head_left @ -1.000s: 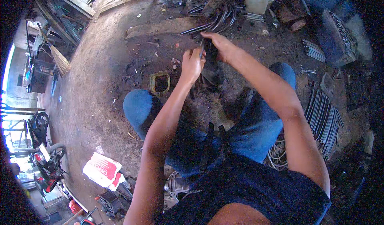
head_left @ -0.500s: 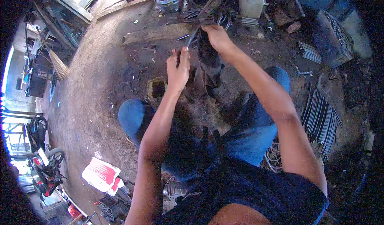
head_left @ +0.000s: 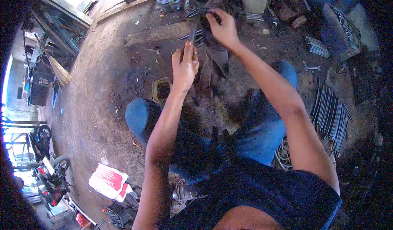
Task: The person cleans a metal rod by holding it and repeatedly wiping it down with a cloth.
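My left hand (head_left: 185, 68) is closed around a thin grey metal rod (head_left: 192, 35), which points up and away between thumb and fingers. Just to its right stands a dark upright metal post (head_left: 210, 37), like a work stand, its top partly covered by my right hand (head_left: 224, 29). That hand is closed, with thumb and forefinger pinched together at the top of the stand. What they grip there is dark and blurred, so I cannot make it out. An open square container (head_left: 156, 91) with dark contents sits on the floor left of the stand.
A wooden plank (head_left: 159, 34) lies beyond my hands, near a pale jerrycan (head_left: 253, 0). Bundled metal rods (head_left: 332, 111) and a wrench (head_left: 312, 68) lie right. Left are a broom (head_left: 59, 71), a motorcycle (head_left: 51, 181) and a red-white sack (head_left: 108, 181).
My right hand has moved slightly up and away over the stand, its fingers now more bent. The rod in my left hand stands steeper, and the view has shifted slightly.
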Action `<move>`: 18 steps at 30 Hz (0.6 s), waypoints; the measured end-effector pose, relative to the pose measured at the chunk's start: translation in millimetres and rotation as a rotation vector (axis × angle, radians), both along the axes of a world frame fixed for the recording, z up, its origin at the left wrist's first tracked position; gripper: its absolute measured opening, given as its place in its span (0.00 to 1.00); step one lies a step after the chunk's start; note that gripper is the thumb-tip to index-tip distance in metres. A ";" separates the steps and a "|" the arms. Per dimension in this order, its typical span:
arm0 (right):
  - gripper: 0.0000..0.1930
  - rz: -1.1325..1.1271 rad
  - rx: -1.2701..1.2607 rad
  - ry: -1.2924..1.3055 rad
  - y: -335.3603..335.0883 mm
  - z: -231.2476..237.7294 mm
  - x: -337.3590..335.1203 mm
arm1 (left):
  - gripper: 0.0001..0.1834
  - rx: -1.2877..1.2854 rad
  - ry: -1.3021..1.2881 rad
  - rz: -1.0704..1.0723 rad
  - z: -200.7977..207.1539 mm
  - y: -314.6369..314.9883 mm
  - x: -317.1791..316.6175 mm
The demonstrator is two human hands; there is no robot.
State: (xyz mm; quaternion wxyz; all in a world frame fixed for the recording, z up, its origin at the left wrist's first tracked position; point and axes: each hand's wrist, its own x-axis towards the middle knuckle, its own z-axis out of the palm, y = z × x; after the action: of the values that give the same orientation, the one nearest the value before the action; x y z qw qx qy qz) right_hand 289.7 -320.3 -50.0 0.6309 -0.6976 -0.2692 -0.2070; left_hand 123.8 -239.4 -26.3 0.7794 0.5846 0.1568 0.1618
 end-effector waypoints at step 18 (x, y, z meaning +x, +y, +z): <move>0.09 0.064 -0.160 -0.027 5.2 14.5 -45.5 | 0.19 -0.009 0.077 0.026 -3.5 1.4 -2.5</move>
State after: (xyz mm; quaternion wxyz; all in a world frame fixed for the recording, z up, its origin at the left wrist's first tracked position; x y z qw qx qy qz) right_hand 244.2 -315.1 -35.5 0.5758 -0.7340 -0.3155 -0.1740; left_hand 121.3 -238.0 -29.8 0.7733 0.5847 0.1952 0.1484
